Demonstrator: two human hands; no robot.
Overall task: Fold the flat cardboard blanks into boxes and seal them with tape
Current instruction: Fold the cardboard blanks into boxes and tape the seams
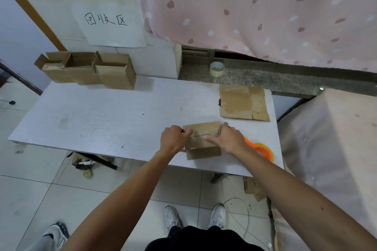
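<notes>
Seen from the head camera, the box (204,152) sits between the two hands. The left hand (173,138) curls round the box's left end, thumb on top. The right hand (228,138) lies flat, fingers straight, pressing the top seam. The card looks light and stiff but easily dented, so it is probably best held by the ends. A dispenser (263,150) lies just right of the right wrist, with blanks (242,104) beyond that hand.

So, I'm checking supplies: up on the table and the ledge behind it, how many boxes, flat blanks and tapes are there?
Boxes: 4 (three back boxes, one front box)
Flat blanks: 1
Tapes: 2 (pale roll, orange dispenser)
Total: 7
</notes>
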